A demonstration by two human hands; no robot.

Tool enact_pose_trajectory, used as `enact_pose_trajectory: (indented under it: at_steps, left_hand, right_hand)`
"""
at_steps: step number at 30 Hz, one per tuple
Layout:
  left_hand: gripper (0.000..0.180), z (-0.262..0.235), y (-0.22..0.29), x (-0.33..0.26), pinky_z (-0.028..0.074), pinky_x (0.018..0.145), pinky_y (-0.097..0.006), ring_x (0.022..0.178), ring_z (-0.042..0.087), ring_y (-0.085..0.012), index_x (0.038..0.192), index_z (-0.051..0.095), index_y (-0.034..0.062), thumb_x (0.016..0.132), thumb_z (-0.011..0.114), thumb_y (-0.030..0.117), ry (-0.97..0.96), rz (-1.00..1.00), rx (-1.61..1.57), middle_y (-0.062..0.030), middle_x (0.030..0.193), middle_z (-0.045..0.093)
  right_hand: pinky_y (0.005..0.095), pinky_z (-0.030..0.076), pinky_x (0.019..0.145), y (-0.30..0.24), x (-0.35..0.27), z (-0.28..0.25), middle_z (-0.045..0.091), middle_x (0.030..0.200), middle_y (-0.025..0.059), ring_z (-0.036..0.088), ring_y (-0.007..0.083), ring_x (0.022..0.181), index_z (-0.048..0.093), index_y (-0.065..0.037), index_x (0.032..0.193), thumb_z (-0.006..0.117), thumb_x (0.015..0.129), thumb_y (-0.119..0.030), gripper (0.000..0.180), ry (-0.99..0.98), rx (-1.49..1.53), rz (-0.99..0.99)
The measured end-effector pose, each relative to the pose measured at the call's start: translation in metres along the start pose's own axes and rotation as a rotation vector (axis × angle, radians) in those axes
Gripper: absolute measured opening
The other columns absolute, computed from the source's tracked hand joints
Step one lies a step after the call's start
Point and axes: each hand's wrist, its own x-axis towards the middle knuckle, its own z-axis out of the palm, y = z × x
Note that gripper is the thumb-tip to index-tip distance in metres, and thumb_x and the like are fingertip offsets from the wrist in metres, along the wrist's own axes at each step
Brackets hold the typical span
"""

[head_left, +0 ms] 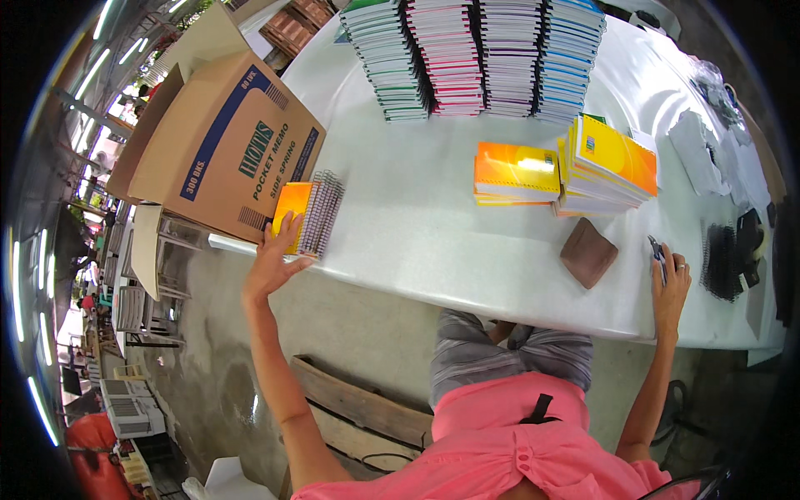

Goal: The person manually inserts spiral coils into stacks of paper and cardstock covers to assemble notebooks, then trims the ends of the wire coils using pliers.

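Head view: on the counter [400,208] beside the box [229,142], spiral notebooks [320,215] are partly covered by the left grip [273,260], spread apart seemingly to steady them, while pliers [658,252] are clamped in the right grip [671,287], rested low perhaps for support.

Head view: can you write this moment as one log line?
left hand: on spiral notebooks beside carton | right hand: on pliers-like tool | nearby: brown block, tall notebook stacks

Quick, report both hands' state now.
Left hand: open, fingers spread on the spiral notebooks; whether it grips them cannot be told.
Right hand: closed, holding small pliers.
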Motion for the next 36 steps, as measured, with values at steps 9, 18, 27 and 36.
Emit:
enact_pose_trajectory:
  at_steps: [9, 18, 27, 36]
  left_hand:
    - [0.081, 0.033, 0.200, 0.077, 0.018, 0.118, -0.050, 0.145, 0.023, -0.0387, 0.150, 0.035, 0.0103, 0.081, 0.074, 0.026, 0.390, 0.442, 0.128, -0.0128, 0.155, 0.034]
    - [0.058, 0.092, 0.305, 0.156, 0.035, 0.112, -0.046, 0.140, 0.035, -0.0311, 0.142, 0.045, 0.0139, 0.090, 0.064, 0.030, 0.175, 0.651, 0.059, -0.0060, 0.147, 0.046]
    - [0.051, 0.082, 0.293, 0.166, 0.039, 0.109, -0.048, 0.135, 0.042, -0.0336, 0.140, 0.048, 0.0151, 0.093, 0.060, 0.029, 0.102, 0.732, 0.022, -0.0079, 0.143, 0.050]
    - [0.052, 0.057, 0.290, 0.188, 0.042, 0.106, -0.045, 0.133, 0.043, -0.0396, 0.141, 0.048, 0.0145, 0.093, 0.060, 0.031, -0.163, 0.726, -0.098, -0.0117, 0.143, 0.050]
  right_hand:
    - [0.0477, 0.032, 0.105, -0.018, 0.021, 0.004, 0.056, 0.128, 0.0114, 0.049, 0.0295, 0.121, 0.061, -0.012, 0.127, 0.064, 0.090, -0.018, 0.038, 0.289, -0.194, -0.188]
    - [0.0471, 0.042, 0.095, -0.107, -0.006, -0.037, 0.059, 0.122, 0.0133, 0.055, 0.0317, 0.111, 0.068, -0.008, 0.112, 0.072, 0.077, -0.002, 0.035, 0.273, 0.307, -0.433]
    - [0.0429, 0.043, 0.089, -0.145, 0.003, -0.022, 0.059, 0.116, 0.0114, 0.055, 0.0315, 0.105, 0.068, -0.007, 0.105, 0.072, 0.080, -0.008, 0.025, 0.157, 0.670, -0.450]
    - [0.0408, 0.044, 0.089, -0.168, 0.003, -0.019, 0.060, 0.112, 0.0097, 0.056, 0.0288, 0.104, 0.067, -0.007, 0.106, 0.072, 0.082, -0.006, 0.024, 0.055, 0.751, -0.546]
